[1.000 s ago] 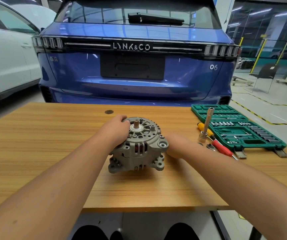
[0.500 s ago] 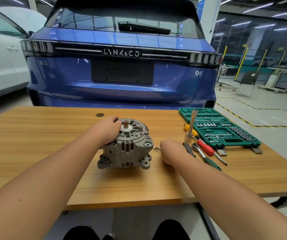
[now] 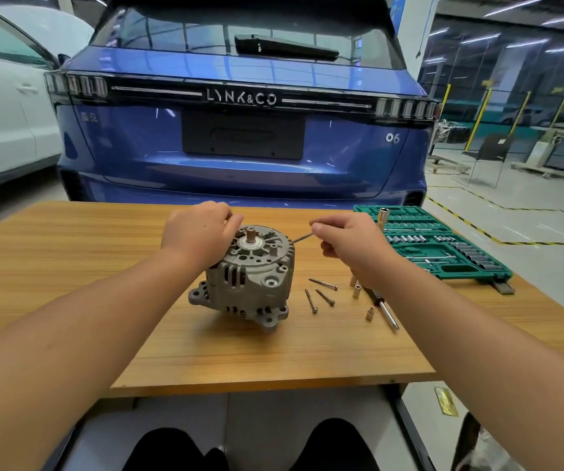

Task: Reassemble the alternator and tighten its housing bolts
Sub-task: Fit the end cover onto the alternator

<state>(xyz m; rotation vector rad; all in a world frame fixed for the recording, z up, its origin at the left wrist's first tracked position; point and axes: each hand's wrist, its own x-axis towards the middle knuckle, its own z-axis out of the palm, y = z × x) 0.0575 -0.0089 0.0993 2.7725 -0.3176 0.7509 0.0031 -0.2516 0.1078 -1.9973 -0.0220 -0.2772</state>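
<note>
Since half a second ago the right hand [image 3: 352, 246] has risen off the surface [image 3: 69, 266] and now pinches a long housing bolt [image 3: 302, 237] between thumb and fingertips, its free end angled down toward the far right rim of the alternator [image 3: 248, 273]. The left hand [image 3: 199, 236] still wraps the alternator's upper left edge, fingers curled over the top beside the shaft stub [image 3: 250, 236]. The alternator sits near the middle of the surface, tilted toward the camera. Three more bolts [image 3: 321, 294] lie loose just right of it, with small metal sockets [image 3: 357, 290] and a screwdriver [image 3: 387, 312] beside them. An open green socket case [image 3: 443, 249] rests at the far right
</note>
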